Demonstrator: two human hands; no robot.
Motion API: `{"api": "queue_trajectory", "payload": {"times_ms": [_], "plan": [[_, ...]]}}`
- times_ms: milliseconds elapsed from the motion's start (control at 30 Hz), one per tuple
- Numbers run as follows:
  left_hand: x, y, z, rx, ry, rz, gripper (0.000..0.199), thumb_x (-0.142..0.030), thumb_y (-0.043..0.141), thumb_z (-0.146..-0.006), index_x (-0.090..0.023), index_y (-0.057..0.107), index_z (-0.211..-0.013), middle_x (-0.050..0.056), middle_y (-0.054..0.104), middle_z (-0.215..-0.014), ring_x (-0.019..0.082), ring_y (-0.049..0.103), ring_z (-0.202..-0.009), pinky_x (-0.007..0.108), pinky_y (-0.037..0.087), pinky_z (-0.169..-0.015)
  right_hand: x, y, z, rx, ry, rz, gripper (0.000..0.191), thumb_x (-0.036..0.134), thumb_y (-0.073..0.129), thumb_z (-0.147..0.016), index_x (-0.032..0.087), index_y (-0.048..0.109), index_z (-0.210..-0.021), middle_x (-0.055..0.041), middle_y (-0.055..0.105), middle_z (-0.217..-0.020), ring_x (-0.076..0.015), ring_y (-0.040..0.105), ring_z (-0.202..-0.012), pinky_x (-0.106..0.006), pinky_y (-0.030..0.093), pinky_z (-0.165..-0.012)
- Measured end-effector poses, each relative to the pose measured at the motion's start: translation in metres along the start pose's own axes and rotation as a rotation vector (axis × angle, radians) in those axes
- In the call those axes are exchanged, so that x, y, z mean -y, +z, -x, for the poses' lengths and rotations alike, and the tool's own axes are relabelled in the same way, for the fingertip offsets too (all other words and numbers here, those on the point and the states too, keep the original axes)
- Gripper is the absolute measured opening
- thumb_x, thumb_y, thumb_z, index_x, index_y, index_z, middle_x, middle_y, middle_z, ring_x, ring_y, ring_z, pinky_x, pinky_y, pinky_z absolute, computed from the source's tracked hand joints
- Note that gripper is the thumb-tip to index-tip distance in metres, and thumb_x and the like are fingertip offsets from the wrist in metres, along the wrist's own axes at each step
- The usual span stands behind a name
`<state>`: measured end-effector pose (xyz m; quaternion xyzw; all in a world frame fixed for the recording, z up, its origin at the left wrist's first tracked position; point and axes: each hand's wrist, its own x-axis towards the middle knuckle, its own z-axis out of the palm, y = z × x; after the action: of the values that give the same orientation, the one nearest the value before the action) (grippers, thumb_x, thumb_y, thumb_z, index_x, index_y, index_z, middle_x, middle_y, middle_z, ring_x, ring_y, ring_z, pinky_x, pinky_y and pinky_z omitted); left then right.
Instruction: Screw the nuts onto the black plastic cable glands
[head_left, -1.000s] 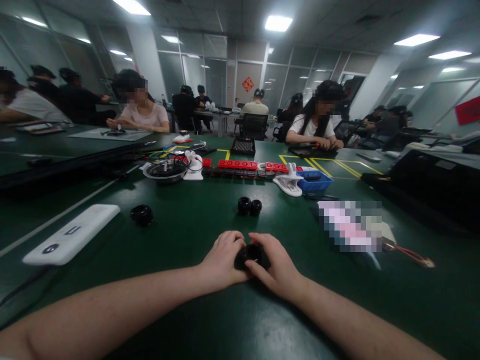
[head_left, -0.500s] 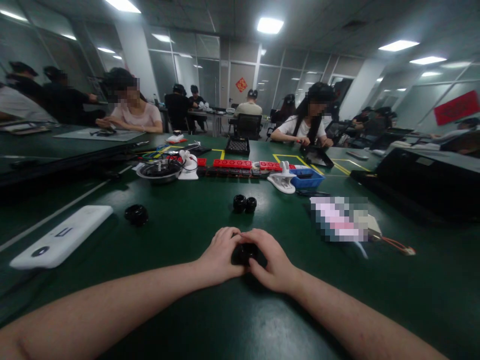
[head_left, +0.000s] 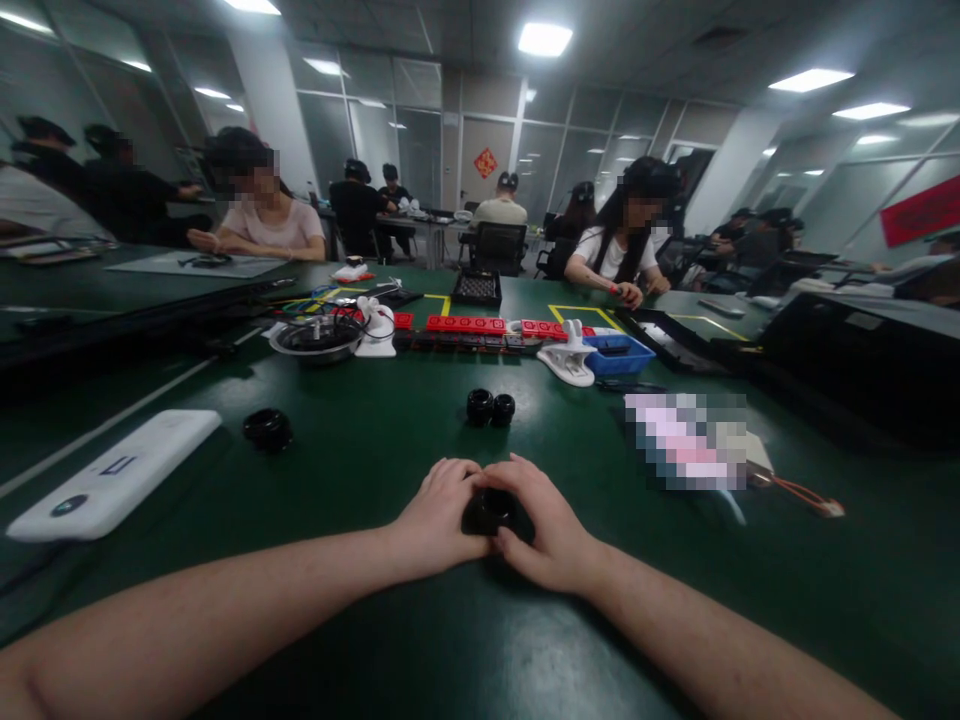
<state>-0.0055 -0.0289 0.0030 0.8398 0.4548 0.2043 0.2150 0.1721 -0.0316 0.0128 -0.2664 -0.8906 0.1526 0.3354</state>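
Observation:
Both hands curve around a black round piece with a dark hole on top [head_left: 496, 508], low over the green table in front of me. My left hand [head_left: 442, 512] wraps its left side. From the right, my right hand [head_left: 546, 528] closes round it, thumb at the near side, its fingertips meeting those of my left hand at the far side. Much of the piece is hidden by my fingers. Beyond my hands stand two glossy black ribbed round pieces side by side [head_left: 490, 407]. Another black ribbed piece [head_left: 268, 430] sits farther left.
A white power bank-like block [head_left: 120, 475] lies at left. Across the table are a metal bowl [head_left: 315, 340], red blocks in a row [head_left: 465, 326], a white clip [head_left: 568, 355] and a blue bin [head_left: 619, 355]. A blurred packet [head_left: 686, 440] lies right. Two co-workers sit opposite.
My hands stay around the black piece, with its top hole now showing more clearly. Across the table, the right co-worker's hands and the black tray have shifted right. The view has moved slightly.

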Motion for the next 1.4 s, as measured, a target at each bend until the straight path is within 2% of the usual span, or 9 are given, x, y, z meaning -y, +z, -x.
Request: {"api": "queue_trajectory", "payload": {"times_ms": [67,267,400,533,833,967,1100,1300,1400], "plan": [[0.0011,0.0006,0.0001,-0.004,0.011,-0.005,0.047,-0.041,0.066,-0.062,-0.019,0.052,-0.101,0.006,0.047,-0.105,0.025,0.042,-0.101,0.042,0.035,-0.091,-0.0002,-0.0007,0.0006,0.0,-0.038,-0.004,0.052,0.024,0.047,-0.072,0.017,0.032,-0.121,-0.0109,0.048,-0.117,-0.0252,0.043,-0.11,-0.048,0.026,-0.098],[0.0001,-0.0011,0.0,0.013,0.013,-0.026,0.041,-0.043,0.065,-0.062,-0.019,0.055,-0.093,0.006,0.047,-0.106,0.026,0.042,-0.1,0.042,0.036,-0.09,-0.0023,0.0042,0.001,-0.116,0.139,0.083,0.054,0.039,0.059,-0.071,0.016,0.039,-0.115,-0.0118,0.053,-0.101,-0.0266,0.05,-0.092,-0.045,0.042,-0.08],[-0.0019,-0.0017,0.0006,0.011,0.007,-0.009,0.044,-0.038,0.064,-0.063,-0.02,0.053,-0.1,0.006,0.046,-0.107,0.026,0.042,-0.102,0.042,0.036,-0.09,-0.0005,0.0029,-0.0002,-0.038,0.105,0.02,0.038,0.026,0.053,-0.075,0.017,0.043,-0.111,-0.0098,0.055,-0.097,-0.0232,0.051,-0.088,-0.041,0.043,-0.079],[-0.0028,-0.001,0.0007,-0.008,-0.012,-0.001,0.044,-0.035,0.065,-0.061,-0.017,0.053,-0.1,0.007,0.047,-0.106,0.026,0.042,-0.102,0.042,0.036,-0.09,0.0024,0.0001,-0.0011,0.006,-0.019,-0.067,0.049,0.02,0.047,-0.072,0.015,0.037,-0.119,-0.0117,0.049,-0.112,-0.0242,0.044,-0.105,-0.042,0.038,-0.09],[-0.0026,-0.0003,0.0005,-0.01,0.009,-0.014,0.041,-0.039,0.064,-0.063,-0.02,0.055,-0.097,0.006,0.048,-0.106,0.025,0.043,-0.1,0.041,0.037,-0.088,0.0001,0.0015,-0.0008,-0.073,0.128,0.037,0.04,0.028,0.054,-0.073,0.016,0.043,-0.11,-0.01,0.055,-0.095,-0.0236,0.051,-0.088,-0.042,0.043,-0.079],[-0.0019,0.0,0.0008,-0.014,0.001,-0.002,0.048,-0.04,0.064,-0.063,-0.019,0.051,-0.104,0.007,0.048,-0.105,0.026,0.042,-0.1,0.042,0.036,-0.088,0.0021,-0.002,-0.0009,0.007,-0.034,-0.043,0.047,0.021,0.045,-0.07,0.015,0.039,-0.117,-0.0116,0.05,-0.111,-0.0245,0.045,-0.105,-0.045,0.034,-0.093],[-0.0016,-0.0013,0.0006,0.01,0.008,-0.02,0.042,-0.04,0.064,-0.063,-0.019,0.055,-0.098,0.007,0.047,-0.109,0.027,0.041,-0.103,0.042,0.035,-0.09,0.0008,-0.0023,0.0004,-0.027,-0.01,0.035,0.057,0.026,0.047,-0.072,0.015,0.029,-0.125,-0.013,0.044,-0.122,-0.0272,0.039,-0.114,-0.049,0.028,-0.097],[-0.0015,-0.0006,0.0002,0.018,0.005,-0.026,0.041,-0.039,0.064,-0.061,-0.017,0.055,-0.095,0.007,0.048,-0.106,0.026,0.042,-0.1,0.041,0.036,-0.09,0.0001,0.0028,0.0001,-0.148,0.095,0.174,0.049,0.045,0.059,-0.07,0.016,0.044,-0.107,-0.0124,0.054,-0.097,-0.0271,0.051,-0.089,-0.044,0.043,-0.076],[-0.0013,0.0011,0.0009,0.006,0.014,-0.029,0.04,-0.033,0.064,-0.061,-0.018,0.054,-0.097,0.007,0.048,-0.105,0.025,0.042,-0.1,0.041,0.035,-0.091,0.0043,0.0026,-0.0015,-0.109,0.05,0.187,0.038,0.036,0.056,-0.073,0.015,0.046,-0.104,-0.0107,0.056,-0.089,-0.0245,0.052,-0.081,-0.042,0.044,-0.072]]}}
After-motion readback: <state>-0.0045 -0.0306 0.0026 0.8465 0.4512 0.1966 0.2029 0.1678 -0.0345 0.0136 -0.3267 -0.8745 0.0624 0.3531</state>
